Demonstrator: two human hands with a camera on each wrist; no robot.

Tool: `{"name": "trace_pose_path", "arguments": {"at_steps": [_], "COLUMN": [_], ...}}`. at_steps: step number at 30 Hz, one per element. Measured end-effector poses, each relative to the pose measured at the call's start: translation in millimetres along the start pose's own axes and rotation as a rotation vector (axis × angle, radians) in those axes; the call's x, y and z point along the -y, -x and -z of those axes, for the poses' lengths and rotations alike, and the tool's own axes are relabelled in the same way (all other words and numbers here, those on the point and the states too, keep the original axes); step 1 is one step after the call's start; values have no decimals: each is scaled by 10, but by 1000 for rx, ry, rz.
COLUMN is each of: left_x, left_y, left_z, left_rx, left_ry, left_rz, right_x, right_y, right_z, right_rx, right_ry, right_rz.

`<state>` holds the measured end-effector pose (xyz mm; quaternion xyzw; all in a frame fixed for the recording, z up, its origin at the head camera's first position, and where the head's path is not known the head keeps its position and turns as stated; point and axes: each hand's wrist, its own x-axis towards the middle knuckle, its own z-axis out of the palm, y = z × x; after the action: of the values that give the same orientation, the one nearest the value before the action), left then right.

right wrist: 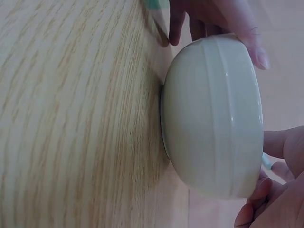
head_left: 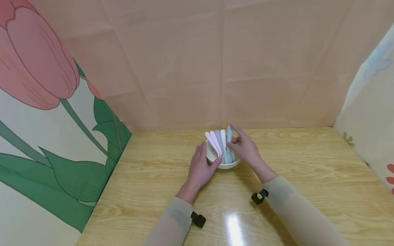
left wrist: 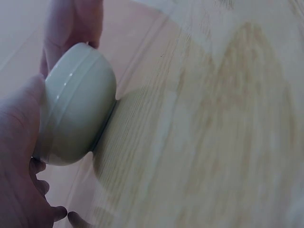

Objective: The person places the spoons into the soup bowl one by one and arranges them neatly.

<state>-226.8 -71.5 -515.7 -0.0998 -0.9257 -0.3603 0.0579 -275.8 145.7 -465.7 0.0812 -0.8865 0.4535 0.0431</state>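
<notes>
Two hands on one bowl here. Nearest you are your sleeves, each with a small black wrist camera (head_left: 198, 219), over the wooden table (head_left: 307, 177). Your left hand (head_left: 201, 167) cups the bowl's left side, thumb on the near rim and fingers along the wall, so that grip is curled round the bowl (head_left: 224, 160). The bowl stands upright on the table, mid-width, toward the far edge. Your right hand (head_left: 244, 147) comes in from the right and pinches the light-blue spoon (head_left: 228, 150), whose scoop sits down inside the bowl. Four more pastel spoons (head_left: 215, 140) fan out beside it, handles leaning over the far rim. Behind everything stands a pink wall (head_left: 246, 61).
</notes>
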Motion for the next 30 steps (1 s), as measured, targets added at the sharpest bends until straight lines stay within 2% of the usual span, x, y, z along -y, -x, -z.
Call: {"name": "trace_pose_path", "arguments": {"at_steps": [10, 19, 30], "left_x": [10, 1, 1], "left_y": [-8, -10, -11], "left_z": [-8, -7, -7], "left_rx": [-2, 3, 2], "left_ry": [-10, -10, -8], "left_rz": [2, 10, 12], "right_x": [21, 27, 65], "right_y": [-26, -58, -19], "right_z": [-32, -70, -101], "right_rx": [-20, -24, -50], "right_ry": [96, 127, 194], "right_rz": [-29, -70, -46]}}
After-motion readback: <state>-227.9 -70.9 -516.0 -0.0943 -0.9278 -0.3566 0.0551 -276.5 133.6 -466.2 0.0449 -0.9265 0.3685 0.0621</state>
